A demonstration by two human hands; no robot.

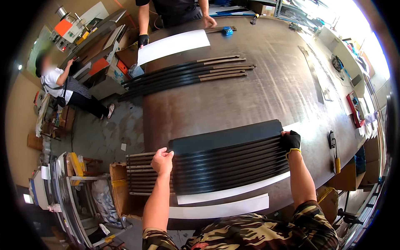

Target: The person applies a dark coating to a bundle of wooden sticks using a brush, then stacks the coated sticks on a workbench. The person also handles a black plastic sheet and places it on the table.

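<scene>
A flat dark sheet strip spans the space between my hands. My bare left hand pinches its left end, thumb and fingers closed at the edge. On the right end, my right hand, in a black fingerless glove with a yellow cuff, grips the corner. Nearer to me, a row of black ribbed slats or tubes lies side by side, partly covered by the strip. Their brownish ends stick out past the table's left edge. White strips lie along the near side.
Across the metal table, more dark tubes lie in a bundle. A co-worker there touches a white sheet. A yellow-handled tool rests at the right edge. An open cardboard box stands at the left; another person stands beyond.
</scene>
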